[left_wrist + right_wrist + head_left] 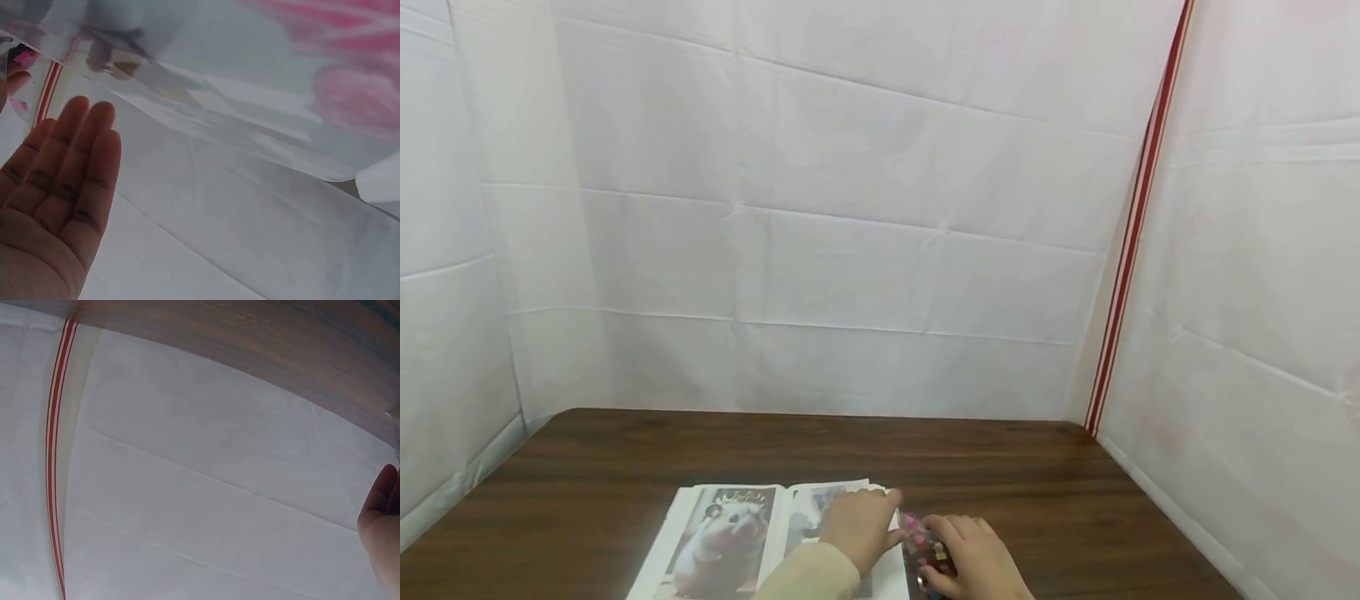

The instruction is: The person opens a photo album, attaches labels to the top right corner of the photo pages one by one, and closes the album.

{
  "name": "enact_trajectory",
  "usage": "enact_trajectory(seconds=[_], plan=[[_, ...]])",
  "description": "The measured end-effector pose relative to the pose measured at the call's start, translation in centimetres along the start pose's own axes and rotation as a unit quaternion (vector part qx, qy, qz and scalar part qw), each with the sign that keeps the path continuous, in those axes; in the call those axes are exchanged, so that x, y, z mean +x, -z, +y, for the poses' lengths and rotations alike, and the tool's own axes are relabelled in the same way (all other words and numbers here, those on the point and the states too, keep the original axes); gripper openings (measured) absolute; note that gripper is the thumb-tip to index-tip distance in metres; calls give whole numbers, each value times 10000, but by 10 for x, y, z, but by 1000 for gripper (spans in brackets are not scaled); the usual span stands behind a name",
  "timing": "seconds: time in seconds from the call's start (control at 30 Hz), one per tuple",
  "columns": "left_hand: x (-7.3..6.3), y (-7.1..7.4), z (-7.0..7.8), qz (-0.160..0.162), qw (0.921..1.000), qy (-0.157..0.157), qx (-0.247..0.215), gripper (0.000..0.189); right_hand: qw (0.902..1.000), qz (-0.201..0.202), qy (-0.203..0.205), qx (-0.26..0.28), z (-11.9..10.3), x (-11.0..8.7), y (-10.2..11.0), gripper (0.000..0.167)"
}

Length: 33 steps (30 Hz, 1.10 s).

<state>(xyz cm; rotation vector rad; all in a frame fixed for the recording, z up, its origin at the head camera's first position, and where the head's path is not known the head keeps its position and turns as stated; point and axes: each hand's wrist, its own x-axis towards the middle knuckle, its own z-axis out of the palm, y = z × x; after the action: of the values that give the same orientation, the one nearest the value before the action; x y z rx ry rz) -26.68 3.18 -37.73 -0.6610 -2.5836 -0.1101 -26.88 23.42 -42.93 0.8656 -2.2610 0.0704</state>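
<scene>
White sheeting (820,267) fills the whole scene, creased in folds at twelve o'clock and closing in at nine and three. Below it spreads the table (587,492), dark brown wood grain, rounded corners at eight and four. A red-and-white striped band (1138,217) slants from between one and two down to four.

And here's the open book (667,537), on the table at seven o'clock! Its left page carries a picture of a pale, furry animal (730,542); the right page's picture is partly covered. The right hand (977,554) is at five, fingers bent, thumb apart from them, on a clear, shiny item (913,542) dotted with pink and yellow, just beside the book's right edge; whether they clamp it, I can't tell. Over at six, the left hand (859,525) lies above the right page, cream sleeve (812,573) behind it; the left wrist view shows its fingers straight and close together.

Smallest now: gold marks (741,497) above the animal, looking like lettering, too tiny to read.
</scene>
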Motion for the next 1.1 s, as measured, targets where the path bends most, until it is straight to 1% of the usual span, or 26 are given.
enact_trajectory(seconds=[0.07, 0.13, 0.2, 0.3, 0.37, 0.43, 0.5, 0.6, 0.73, 0.83, 0.9, 1.0, 1.07, 1.1], plan=[[0, -1, -1, 32, 9996, 16, -267, 36, 9996, 203, 172, -62, 0, 0, -2, 45], [1, -2, -1, 102, 9990, -33, -431, 34, 9991, 318, 263, -76, 1, 0, -3, 46], [1, -2, -2, 75, 9982, -62, -592, 30, 9989, 359, 287, -60, 1, 0, -4, 46], [1, -2, -1, 5, 9976, -120, -682, 26, 9992, 339, 224, 33, 0, 0, -4, 42], [1, -2, -1, -7, 9972, -175, -721, 23, 9994, 300, 82, 151, -1, 1, -3, 36], [1, -2, -1, 37, 9969, -270, -737, 23, 9990, 274, -158, 315, -3, 2, -2, 29], [1, -2, -1, 120, 9960, -390, -790, 22, 9973, 296, -452, 492, -5, 5, -1, 22], [0, -4, -2, 210, 9943, -535, -896, 21, 9931, 383, -822, 749, -8, 8, 0, 18], [0, -4, -2, 309, 9933, -689, -874, 21, 9885, 458, -1058, 982, -12, 11, 0, 14], [1, -3, -1, 328, 9932, -765, -808, 22, 9868, 450, -1109, 1091, -14, 12, 1, 10], [1, -3, 0, 292, 9936, -794, -747, 22, 9863, 440, -1119, 1128, -15, 13, 1, 8], [1, -3, 1, 211, 9948, -829, -547, 22, 9869, 445, -1072, 1124, -15, 12, 0, 11], [1, -3, 2, 156, 9955, -843, -407, 22, 9873, 502, -1011, 1119, -15, 11, 0, 14], [1, -3, 2, 144, 9956, -850, -365, 22, 9874, 535, -973, 1130, -14, 11, 0, 13]])
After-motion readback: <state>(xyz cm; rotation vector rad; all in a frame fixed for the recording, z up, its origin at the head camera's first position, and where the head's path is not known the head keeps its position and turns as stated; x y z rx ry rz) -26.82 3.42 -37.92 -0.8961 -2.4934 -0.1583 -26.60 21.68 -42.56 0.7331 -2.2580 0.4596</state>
